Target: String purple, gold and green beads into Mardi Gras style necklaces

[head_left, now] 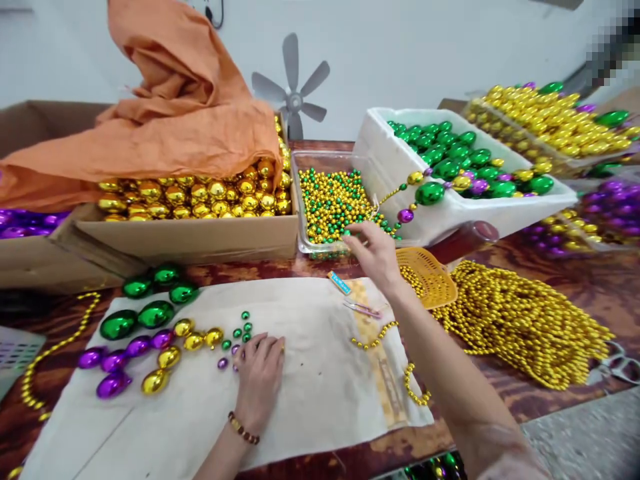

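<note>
My left hand [259,367] rests on the white cloth [320,407], fingers slightly bent and apart, beside small purple beads [223,363] and small green beads [237,333]. Its fingertips partly cover a purple bead. My right hand [373,253] is at the front rim of a clear plastic bin [303,233] full of small gold and green beads [330,200]. Thumb and fingers are pinched together, with a green bead [347,235] showing between the tips. Left of my left hand lie large green [156,313], purple [114,361] and gold beads [169,357] in rows.
A cardboard box [190,237] of gold beads under orange cloth [185,127] stands behind. Right of the bin is a white foam box [500,213] with green beads. An orange basket [427,277], gold bead strands [520,327], tweezers [363,308] and scissors [620,363] lie rightward.
</note>
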Motion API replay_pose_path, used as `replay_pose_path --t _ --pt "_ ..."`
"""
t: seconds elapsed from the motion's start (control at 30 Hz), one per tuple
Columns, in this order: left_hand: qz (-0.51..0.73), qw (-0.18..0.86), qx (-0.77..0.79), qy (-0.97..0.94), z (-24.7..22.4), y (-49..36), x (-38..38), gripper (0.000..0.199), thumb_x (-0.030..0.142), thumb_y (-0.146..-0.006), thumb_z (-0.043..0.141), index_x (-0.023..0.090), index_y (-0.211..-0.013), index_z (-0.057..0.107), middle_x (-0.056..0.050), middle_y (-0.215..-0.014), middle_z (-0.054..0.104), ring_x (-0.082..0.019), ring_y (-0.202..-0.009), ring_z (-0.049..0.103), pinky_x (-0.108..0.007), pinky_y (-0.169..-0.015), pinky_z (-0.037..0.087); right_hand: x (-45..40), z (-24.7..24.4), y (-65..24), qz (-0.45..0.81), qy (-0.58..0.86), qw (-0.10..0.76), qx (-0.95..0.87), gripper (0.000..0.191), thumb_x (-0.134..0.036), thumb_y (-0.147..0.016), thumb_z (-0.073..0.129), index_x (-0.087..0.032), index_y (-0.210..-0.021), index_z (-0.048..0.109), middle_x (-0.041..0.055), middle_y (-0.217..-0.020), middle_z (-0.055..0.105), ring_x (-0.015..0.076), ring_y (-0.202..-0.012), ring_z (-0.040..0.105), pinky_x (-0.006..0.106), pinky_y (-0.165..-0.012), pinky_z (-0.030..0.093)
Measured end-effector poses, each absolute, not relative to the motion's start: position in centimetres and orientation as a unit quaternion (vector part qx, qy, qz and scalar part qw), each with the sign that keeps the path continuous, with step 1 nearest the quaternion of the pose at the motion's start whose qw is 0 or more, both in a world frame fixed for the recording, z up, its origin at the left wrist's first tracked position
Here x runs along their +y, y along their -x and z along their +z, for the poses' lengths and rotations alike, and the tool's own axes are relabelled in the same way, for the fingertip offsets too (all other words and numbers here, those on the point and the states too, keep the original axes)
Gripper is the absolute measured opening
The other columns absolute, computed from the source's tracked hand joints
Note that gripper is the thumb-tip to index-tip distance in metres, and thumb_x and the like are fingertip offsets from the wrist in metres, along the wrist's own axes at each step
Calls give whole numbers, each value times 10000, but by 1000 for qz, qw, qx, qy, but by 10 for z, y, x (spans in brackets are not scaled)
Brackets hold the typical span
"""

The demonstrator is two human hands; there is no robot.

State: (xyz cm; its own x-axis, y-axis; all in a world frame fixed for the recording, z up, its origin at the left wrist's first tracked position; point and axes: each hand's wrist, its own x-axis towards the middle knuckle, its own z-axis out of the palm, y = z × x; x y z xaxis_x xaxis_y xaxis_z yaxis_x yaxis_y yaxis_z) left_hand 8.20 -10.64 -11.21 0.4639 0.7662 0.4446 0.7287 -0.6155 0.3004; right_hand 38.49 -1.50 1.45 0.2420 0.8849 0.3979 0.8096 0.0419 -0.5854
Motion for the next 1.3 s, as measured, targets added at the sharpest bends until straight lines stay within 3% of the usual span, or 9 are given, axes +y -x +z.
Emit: replay_pose_path --t 0.17,0.4,0.57,0.67,0.73,0.9,1.1,1.3 --pt "293 55 411 -861 -114 -66 -120 269 175 -974 490 210 -1194 639 -62 -1050 724 -246 -1081 592 -428 -949 336 45 21 -437 107 756 288 -578 241 -285 -923 562 -137 -1029 719 63 -923 734 190 -808 663 263 -765 479" --pt "307 33 396 -865 -137 -47 -133 272 206 -930 559 241 -1180 661 -59 -1011 742 -263 -1068 629 -430 -936 351 82 3 -458 193 783 165 -568 316 -275 -994 467 -122 -1101 722 64 -994 760 139 -715 686 201 -639 475" --pt "328 28 413 -849 -143 -52 -132 252 190 -927 554 243 -1144 672 -62 -974 746 -269 -1045 634 -444 -952 338 100 3 -466 151 817 67 -552 250 -238 -889 643 -151 -1093 758 122 -1091 750 242 -936 701 290 -804 502" --pt "328 26 419 -846 -148 -52 -131 260 200 -929 549 249 -1155 667 -64 -963 745 -268 -1029 635 -444 -938 347 106 5 -458 123 819 26 -560 287 -218 -887 630 -156 -1144 741 171 -1253 690 308 -1117 647 356 -894 489" --pt "328 32 417 -847 -151 -51 -131 258 204 -928 546 255 -1150 668 -60 -956 745 -266 -1029 637 -437 -923 363 109 5 -446 126 802 11 -584 281 -248 -912 604 -179 -1150 737 152 -1274 685 302 -1152 631 345 -907 481" --pt "332 40 411 -848 -159 -48 -130 239 199 -912 563 268 -1109 681 -56 -961 748 -257 -1015 653 -432 -923 381 123 5 -414 188 746 -24 -639 279 -361 -960 568 -205 -1111 743 92 -1062 763 222 -983 698 255 -814 495" --pt "341 49 400 -850 -157 -49 -127 221 207 -932 553 260 -1118 660 -49 -936 753 -228 -927 686 -408 -881 410 130 3 -405 239 729 -65 -638 242 -267 -907 627 -168 -1094 745 99 -933 785 209 -817 728 261 -724 540" --pt "345 45 397 -849 -152 -52 -127 226 177 -944 531 252 -1129 637 -36 -922 759 -215 -876 702 -420 -859 415 141 -1 -414 226 739 -75 -630 284 -180 -893 591 -149 -1129 745 119 -922 790 226 -800 745 297 -735 582"
